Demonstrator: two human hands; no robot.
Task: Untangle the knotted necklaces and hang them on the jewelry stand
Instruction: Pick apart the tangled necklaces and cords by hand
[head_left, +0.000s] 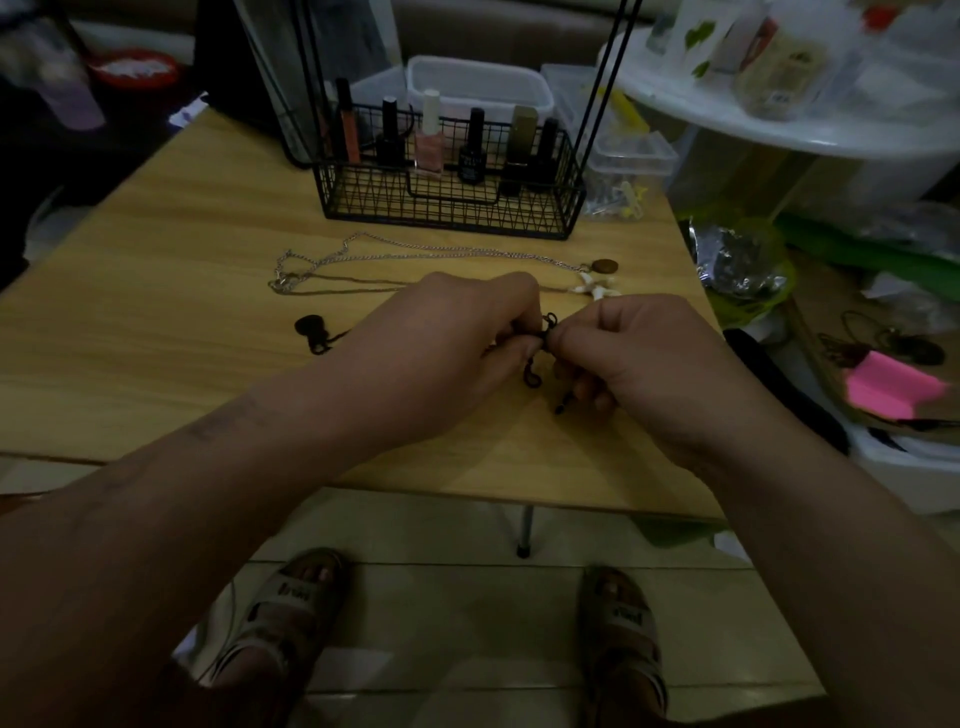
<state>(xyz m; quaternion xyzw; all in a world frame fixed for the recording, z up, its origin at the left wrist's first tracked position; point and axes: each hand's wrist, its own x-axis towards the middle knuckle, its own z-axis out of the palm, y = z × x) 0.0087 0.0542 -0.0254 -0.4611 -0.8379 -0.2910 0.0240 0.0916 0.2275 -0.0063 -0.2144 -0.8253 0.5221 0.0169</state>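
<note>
On a dim wooden worktop (156, 270), a black cord necklace (546, 325) is pinched at its knot between the left hand (436, 343) and right hand (649, 358), seemingly so loops can be picked apart; the jewelry stand (447, 208) is set at twelve o'clock.

Head view, forward-down, close above table (156, 218).

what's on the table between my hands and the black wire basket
In the head view, two necklaces lie there: a silver chain with a brown pendant, and a thinner chain with a white starfish pendant.
</note>
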